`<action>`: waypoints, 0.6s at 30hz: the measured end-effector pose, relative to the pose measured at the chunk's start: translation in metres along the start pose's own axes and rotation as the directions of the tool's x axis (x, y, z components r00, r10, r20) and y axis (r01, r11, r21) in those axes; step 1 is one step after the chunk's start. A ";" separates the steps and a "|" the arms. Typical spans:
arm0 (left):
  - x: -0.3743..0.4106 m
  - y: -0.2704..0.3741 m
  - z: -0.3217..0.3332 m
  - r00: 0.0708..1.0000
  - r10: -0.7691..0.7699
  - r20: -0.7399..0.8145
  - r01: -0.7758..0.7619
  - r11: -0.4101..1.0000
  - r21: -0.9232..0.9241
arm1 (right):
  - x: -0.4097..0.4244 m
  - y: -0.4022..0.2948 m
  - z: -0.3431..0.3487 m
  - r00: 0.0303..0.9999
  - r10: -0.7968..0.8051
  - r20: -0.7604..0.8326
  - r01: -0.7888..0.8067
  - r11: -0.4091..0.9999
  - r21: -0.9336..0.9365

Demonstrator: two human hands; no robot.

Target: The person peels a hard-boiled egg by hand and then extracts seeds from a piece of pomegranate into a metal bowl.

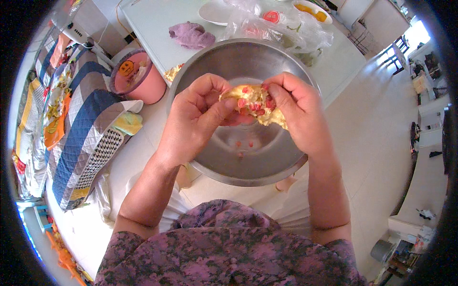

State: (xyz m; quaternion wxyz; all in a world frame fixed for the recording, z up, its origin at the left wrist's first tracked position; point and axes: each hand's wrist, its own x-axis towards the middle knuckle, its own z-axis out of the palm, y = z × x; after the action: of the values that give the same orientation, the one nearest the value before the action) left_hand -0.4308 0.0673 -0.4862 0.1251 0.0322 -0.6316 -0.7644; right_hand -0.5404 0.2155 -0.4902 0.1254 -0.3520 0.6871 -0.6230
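Over a wide stainless steel basin (286, 153), both of my hands hold a torn piece of pomegranate (254, 102), its pale yellow pith dotted with red seeds. My left hand (196, 116) grips its left end, thumb on top and fingers curled beneath. On the other end my right hand (298, 111) pinches with thumb and index finger, and a flap of pith hangs beside that palm. A few loose red seeds (245, 144) lie on the basin's bottom. Some pomegranate peel (173, 73) with red bits sits on the table against the basin's left rim.
The basin overlaps the near edge of a glass-topped table (150, 21). On it lie a purple cloth (192, 34), crumpled clear plastic bags (279, 30) and a dish of orange food (312, 14). A pink bin (146, 82) stands left, near a quilt-covered seat (89, 107).
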 end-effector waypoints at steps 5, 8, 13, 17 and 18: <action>0.001 -0.003 -0.002 0.998 -0.063 0.003 0.063 0.997 0.049 | -0.001 0.003 -0.003 0.998 0.049 0.032 -0.049 0.999 0.000; 0.001 0.000 -0.002 0.995 -0.101 0.001 0.101 0.993 0.063 | -0.001 0.006 -0.001 1.000 0.002 0.011 -0.002 1.000 -0.010; -0.001 0.004 -0.003 0.989 -0.148 -0.025 0.147 0.988 -0.056 | -0.001 -0.002 -0.003 0.989 0.121 0.086 -0.117 0.992 -0.055; -0.001 0.005 -0.002 0.994 -0.113 -0.003 0.112 0.993 -0.032 | 0.000 0.006 0.000 1.000 0.014 0.012 -0.014 0.999 -0.029; -0.001 0.004 -0.001 0.996 -0.092 0.008 0.092 0.996 0.012 | 0.001 0.009 0.001 0.999 -0.036 -0.017 0.036 0.999 -0.015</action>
State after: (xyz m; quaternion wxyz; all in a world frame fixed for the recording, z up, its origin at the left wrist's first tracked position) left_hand -0.4291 0.0659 -0.4824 0.0868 0.0588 -0.6345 -0.7657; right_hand -0.5431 0.2141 -0.4984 0.1055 -0.3598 0.6862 -0.6233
